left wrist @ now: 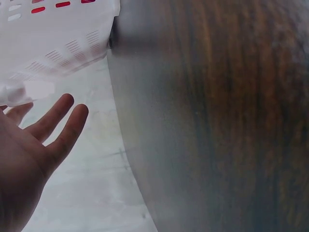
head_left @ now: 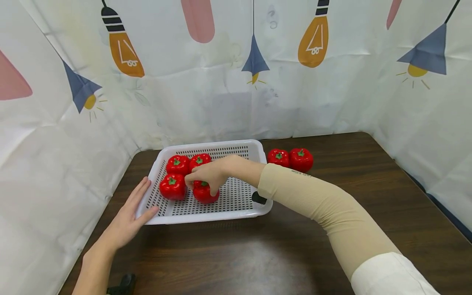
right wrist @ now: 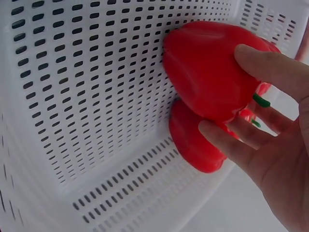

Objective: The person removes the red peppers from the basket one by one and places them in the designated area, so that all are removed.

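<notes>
My right hand [head_left: 210, 174] reaches down into a white perforated basket [head_left: 217, 214] and grips a red bell pepper [head_left: 205, 194] from above, thumb on one side and fingers on the other. In the right wrist view this bell pepper [right wrist: 207, 67] fills the space between thumb and fingers, its green stem toward the palm. Three more red peppers lie in the basket, one left of the held pepper [head_left: 172, 187] and two behind. My left hand [head_left: 127, 219] rests at the basket's left rim with its fingers extended; in the left wrist view the fingers [left wrist: 67, 130] are spread beside the basket wall.
Two red peppers [head_left: 301, 159] sit on the dark wooden table [head_left: 236, 254] just right of the basket. A patterned white curtain [head_left: 221, 102] encloses the table's back and sides. Near the front left edge lies a black object [head_left: 123, 284], partly cut off.
</notes>
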